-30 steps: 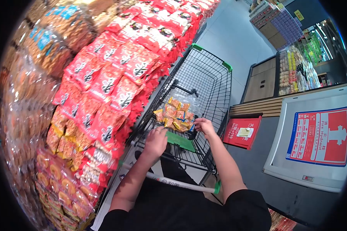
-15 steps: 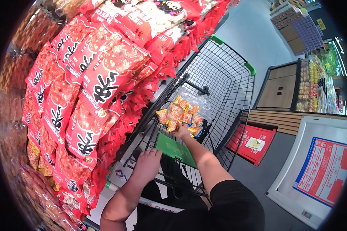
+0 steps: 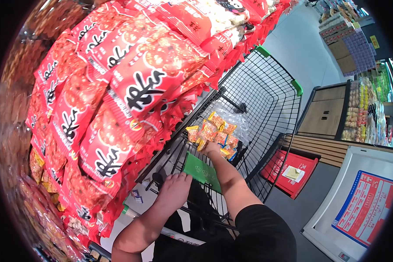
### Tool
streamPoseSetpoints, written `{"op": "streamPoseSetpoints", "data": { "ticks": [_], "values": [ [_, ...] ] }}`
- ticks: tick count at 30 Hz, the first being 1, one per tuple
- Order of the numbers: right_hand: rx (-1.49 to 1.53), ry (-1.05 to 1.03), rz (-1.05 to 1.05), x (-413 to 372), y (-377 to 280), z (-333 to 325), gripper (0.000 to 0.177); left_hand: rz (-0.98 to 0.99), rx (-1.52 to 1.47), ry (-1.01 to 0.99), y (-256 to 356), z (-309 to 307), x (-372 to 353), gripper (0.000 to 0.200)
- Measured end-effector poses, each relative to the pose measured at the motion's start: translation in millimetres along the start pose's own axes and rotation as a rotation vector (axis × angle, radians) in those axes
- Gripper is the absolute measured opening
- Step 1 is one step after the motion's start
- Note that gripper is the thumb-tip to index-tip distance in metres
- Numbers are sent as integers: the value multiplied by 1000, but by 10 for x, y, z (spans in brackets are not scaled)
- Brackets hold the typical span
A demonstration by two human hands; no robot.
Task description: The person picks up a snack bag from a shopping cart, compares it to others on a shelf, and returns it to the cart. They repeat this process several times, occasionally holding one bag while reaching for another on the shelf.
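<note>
Right hand [image 3: 212, 149] partly hidden under the snack bag [image 3: 217, 132]; poster [image 3: 365, 210] cut off at the edge

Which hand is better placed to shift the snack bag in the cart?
Right, probably. The right hand touches the snack bag in the cart; the left hand rests by the green flap, apart from it.

We see the cart [image 3: 266, 87] in front of us. A bag of snacks [image 3: 218, 131] lies in it at the near end. Our right hand [image 3: 210, 148] touches the bag. Our left hand [image 3: 174, 192] rests on the cart's near edge. Snack packs [image 3: 131, 87] hang left of the cart, and a box [image 3: 290, 172] sits to its right.
</note>
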State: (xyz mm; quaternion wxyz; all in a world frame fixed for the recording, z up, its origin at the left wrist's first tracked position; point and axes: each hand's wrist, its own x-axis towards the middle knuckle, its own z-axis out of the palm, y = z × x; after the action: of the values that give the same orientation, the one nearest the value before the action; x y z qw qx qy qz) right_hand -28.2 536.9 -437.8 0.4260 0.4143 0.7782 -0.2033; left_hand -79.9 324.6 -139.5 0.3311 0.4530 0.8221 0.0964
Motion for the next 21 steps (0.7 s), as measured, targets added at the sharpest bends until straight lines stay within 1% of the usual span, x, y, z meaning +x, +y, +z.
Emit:
{"op": "streamPoseSetpoints", "data": {
  "ticks": [2, 3, 4, 6, 7, 8, 10, 11, 12, 13, 14, 15, 16, 17, 18, 20, 21],
  "values": [
    [47, 55, -97, 211, 190, 151, 68, -7, -11, -20, -1, -19, -18, 26],
    [104, 102, -97, 153, 256, 142, 54, -13, 2, -39, -2, -14, -22, 27],
    [103, 114, -97, 102, 343, 102, 54, -15, 14, -57, -1, -7, -17, 29],
    [378, 99, -278, -177, 508, -84, 52, -9, 12, -61, -18, 38, -8, 31],
    [636, 21, -276, -537, 503, -327, 48, -10, 13, -76, -19, 49, -8, 33],
    [634, 36, -280, -587, 561, -328, 48, -3, 14, -62, -1, 25, -2, 33],
    [583, 483, -552, -835, 645, -378, 48, -56, -164, -23, 51, -58, 4, 45],
    [612, 611, -694, -1065, 706, -458, 46, -47, -165, -7, 65, -74, -6, 45],
    [603, 629, -701, -1491, 681, -682, 46, 16, -335, 187, 70, -79, -13, 52],
    [495, 721, -807, -1986, 623, -942, 46, 84, -504, 381, 88, -75, -20, 58],
    [381, 813, -912, -2450, 565, -1164, 46, 96, -505, 401, 116, -34, -7, 58],
    [370, 832, -922, -2860, 513, -1326, 46, 121, -1023, 294, 144, 13, 11, 68],
    [279, 930, -1025, -3241, 459, -1450, 48, 151, -1532, 153, 186, -2, -21, 78],
    [185, 1026, -1125, -3588, 402, -1533, 50, 255, -1661, 101, 255, -59, -105, 75],
    [173, 1043, -1134, -3918, 326, -1560, 50, 275, -1657, 113, 366, -146, -261, 75],
    [153, 1072, -1240, -4481, 176, -1535, 68, 377, -1926, 60, 602, -332, -664, 75],
    [141, 1074, -1253, -4707, 131, -1541, 68, 418, -2038, 65, 644, -369, -806, 73]
  ]
}}
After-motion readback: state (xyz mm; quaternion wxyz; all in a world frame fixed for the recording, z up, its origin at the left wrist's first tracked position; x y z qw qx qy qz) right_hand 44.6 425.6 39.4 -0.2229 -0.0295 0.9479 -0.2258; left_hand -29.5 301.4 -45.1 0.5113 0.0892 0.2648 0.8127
